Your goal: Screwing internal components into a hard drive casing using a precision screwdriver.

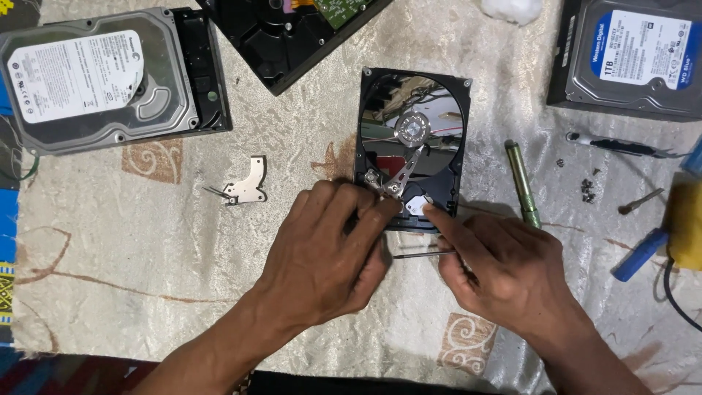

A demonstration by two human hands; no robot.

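Lying just ahead of both hands, the opened hard drive [412, 146] is running its long axis away from the person on the worktop [146, 241]. The left hand [325, 252] is pinching its actuator arm [401, 178]; the right hand [504, 274], equally near, is gripping a thin screwdriver [420, 254] and fingering the near corner

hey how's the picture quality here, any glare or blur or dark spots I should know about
Head view: the platter of the opened hard drive mirrors the room, hiding its surface; the left hand and right hand are sharp and cast soft shadows on the cloth; the bottom edge is dark.
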